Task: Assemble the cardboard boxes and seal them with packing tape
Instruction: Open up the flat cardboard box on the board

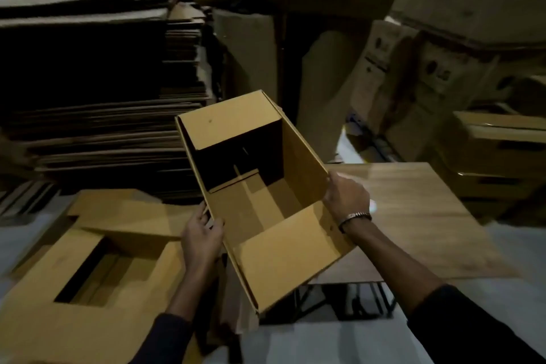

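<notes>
1. Far to the left of the open box, a tall stack of flat cardboard sheets fills the dim background.
2. Below that stack and just left of the open box, a second box lies low with its flaps partly folded in, leaving a dark rectangular gap in its top.
3. Your left hand grasps the left wall of the open box near its near corner, fingers curled over the rim and the thumb on the outside.
4. The open box sits between your two hands, tilted so that its mouth faces you. One end flap at its far end is folded inward, another at its near end likewise, and the bottom flaps meet inside along a visible seam.
5. Your right hand holds the right wall of the open box at the rim, fingers wrapped over the edge. A bracelet circles that wrist.
6. Right of the open box and partly beneath it, a wooden table spreads out.
7. Behind the table, well beyond the open box, large cartons are piled up, their printed marks too blurred to read.
</notes>
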`<move>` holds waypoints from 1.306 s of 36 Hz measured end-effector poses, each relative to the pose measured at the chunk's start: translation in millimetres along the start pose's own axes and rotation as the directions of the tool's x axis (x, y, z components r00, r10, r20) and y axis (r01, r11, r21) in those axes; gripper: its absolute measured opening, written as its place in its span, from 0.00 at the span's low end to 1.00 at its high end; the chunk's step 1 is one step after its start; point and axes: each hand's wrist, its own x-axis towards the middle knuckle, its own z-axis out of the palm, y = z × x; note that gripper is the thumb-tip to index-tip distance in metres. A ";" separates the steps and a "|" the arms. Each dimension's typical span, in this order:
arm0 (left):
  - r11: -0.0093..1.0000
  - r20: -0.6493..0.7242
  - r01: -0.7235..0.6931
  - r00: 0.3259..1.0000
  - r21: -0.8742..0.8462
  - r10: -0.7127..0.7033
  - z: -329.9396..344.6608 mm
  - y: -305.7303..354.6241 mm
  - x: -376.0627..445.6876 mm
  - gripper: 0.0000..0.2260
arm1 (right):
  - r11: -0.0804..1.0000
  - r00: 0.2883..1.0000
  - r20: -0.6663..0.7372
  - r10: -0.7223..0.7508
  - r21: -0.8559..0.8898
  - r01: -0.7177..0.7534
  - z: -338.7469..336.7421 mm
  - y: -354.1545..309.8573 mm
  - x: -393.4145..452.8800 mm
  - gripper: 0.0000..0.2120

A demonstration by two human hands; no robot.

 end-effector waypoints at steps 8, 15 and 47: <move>1.000 0.314 -0.011 0.949 -0.026 0.018 121.8 17.5 -16.1 0.25 | 0.964 0.966 -0.047 0.252 -0.078 -0.256 -13.4 129.0 -34.4 0.08; 0.994 0.460 -0.109 0.884 0.020 0.088 227.7 30.2 -23.7 0.25 | 0.915 0.924 0.033 0.381 -0.160 -0.371 -13.7 221.5 -34.3 0.10; 0.877 0.229 -0.202 0.967 0.435 0.109 427.0 16.3 -25.9 0.23 | 0.974 0.918 0.369 -0.143 0.215 0.065 66.1 344.0 66.0 0.21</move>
